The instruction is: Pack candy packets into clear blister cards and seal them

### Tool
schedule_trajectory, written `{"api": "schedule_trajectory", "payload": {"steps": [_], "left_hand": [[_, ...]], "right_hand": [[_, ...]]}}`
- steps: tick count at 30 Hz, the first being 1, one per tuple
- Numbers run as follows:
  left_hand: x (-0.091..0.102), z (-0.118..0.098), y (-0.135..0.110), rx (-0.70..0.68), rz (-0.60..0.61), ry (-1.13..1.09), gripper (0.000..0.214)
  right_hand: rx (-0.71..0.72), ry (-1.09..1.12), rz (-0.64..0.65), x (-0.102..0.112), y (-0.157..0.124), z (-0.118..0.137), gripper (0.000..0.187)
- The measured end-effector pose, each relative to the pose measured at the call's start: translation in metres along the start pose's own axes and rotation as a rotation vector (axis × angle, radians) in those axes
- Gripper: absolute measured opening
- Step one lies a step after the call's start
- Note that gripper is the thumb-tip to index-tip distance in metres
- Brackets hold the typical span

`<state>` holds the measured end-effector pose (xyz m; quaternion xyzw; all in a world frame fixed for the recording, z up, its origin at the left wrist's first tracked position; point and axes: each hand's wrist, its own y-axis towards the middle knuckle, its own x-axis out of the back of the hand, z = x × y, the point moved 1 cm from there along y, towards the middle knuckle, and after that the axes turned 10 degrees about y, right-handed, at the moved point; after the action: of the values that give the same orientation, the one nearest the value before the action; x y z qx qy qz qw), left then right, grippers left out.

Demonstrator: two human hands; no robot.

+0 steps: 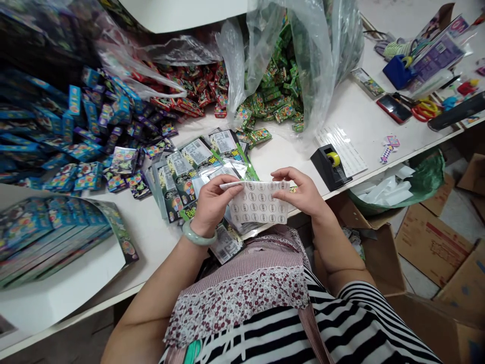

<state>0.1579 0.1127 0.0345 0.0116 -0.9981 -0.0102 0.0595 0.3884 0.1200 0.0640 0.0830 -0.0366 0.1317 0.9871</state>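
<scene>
Between my two hands is a white sheet of round stickers [259, 203], printed in rows of circles, held over the table's front edge. My left hand [214, 199], with a pale green bangle at the wrist, pinches the sheet's upper left corner. On the other side, my right hand [301, 192] grips the right edge between thumb and fingers. Beneath and behind the sheet lie overlapping printed packets in clear sleeves [189, 167], some showing barcode labels. One packet [226, 245] sticks out at the table edge below my left hand.
Heaps of small blue boxes [68, 131], red boxes [189, 91] and green boxes [271, 101] lie behind. A black tape dispenser [329, 167] stands right, near a phone [394, 107] and scissors [426, 108]. A filled carton [76, 263] is at left; cardboard boxes [432, 242] are on the floor.
</scene>
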Motion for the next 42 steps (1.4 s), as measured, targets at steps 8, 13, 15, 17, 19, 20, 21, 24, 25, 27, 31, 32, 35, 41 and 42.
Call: {"api": "schedule_trajectory", "payload": {"steps": [8, 13, 15, 17, 19, 20, 21, 24, 25, 27, 31, 32, 35, 41, 42], "left_hand": [[-0.003, -0.013, -0.005, -0.115, 0.088, 0.12, 0.021], [-0.004, -0.011, -0.005, -0.01, 0.024, 0.152, 0.031], [-0.005, -0.01, -0.005, 0.001, 0.013, 0.137, 0.033], [-0.006, -0.009, -0.005, 0.004, 0.01, 0.106, 0.032], [-0.004, -0.007, -0.005, 0.003, 0.008, 0.069, 0.03], [-0.004, -0.006, -0.006, 0.002, 0.006, 0.058, 0.029], [-0.003, -0.005, -0.006, 0.003, 0.002, 0.054, 0.029], [-0.002, -0.004, -0.007, 0.021, -0.001, 0.078, 0.031], [-0.002, -0.004, -0.007, 0.023, 0.002, 0.085, 0.032], [-0.003, -0.008, -0.007, 0.0, 0.018, 0.077, 0.031], [-0.004, -0.014, -0.007, -0.072, 0.05, 0.038, 0.024], [-0.004, -0.015, -0.008, -0.07, 0.049, 0.041, 0.024], [-0.003, -0.014, -0.009, -0.03, 0.049, 0.091, 0.028], [-0.005, -0.012, -0.008, -0.012, 0.052, 0.065, 0.029], [-0.005, -0.012, -0.008, -0.01, 0.047, 0.039, 0.028]], "right_hand": [[0.033, -0.176, 0.12, -0.006, 0.013, 0.006, 0.015], [-0.009, -0.156, 0.121, -0.005, 0.009, 0.006, 0.023], [-0.037, -0.145, 0.111, -0.004, 0.009, 0.007, 0.024], [-0.053, -0.138, 0.082, -0.002, 0.009, 0.008, 0.025], [-0.065, -0.134, 0.063, -0.001, 0.008, 0.008, 0.025], [-0.07, -0.13, 0.06, 0.0, 0.008, 0.008, 0.025], [-0.075, -0.126, 0.062, 0.0, 0.007, 0.008, 0.024], [-0.082, -0.119, 0.072, 0.0, 0.006, 0.007, 0.025], [-0.081, -0.119, 0.073, 0.0, 0.005, 0.007, 0.025], [-0.081, -0.129, 0.064, 0.001, 0.004, 0.006, 0.025], [-0.102, -0.149, 0.054, 0.001, 0.003, 0.006, 0.023], [-0.11, -0.147, 0.059, 0.001, 0.003, 0.006, 0.023], [-0.134, -0.125, 0.073, 0.0, 0.002, 0.006, 0.026], [-0.135, -0.136, 0.061, 0.001, 0.001, 0.002, 0.024], [-0.137, -0.139, 0.062, 0.001, 0.001, 0.002, 0.024]]}}
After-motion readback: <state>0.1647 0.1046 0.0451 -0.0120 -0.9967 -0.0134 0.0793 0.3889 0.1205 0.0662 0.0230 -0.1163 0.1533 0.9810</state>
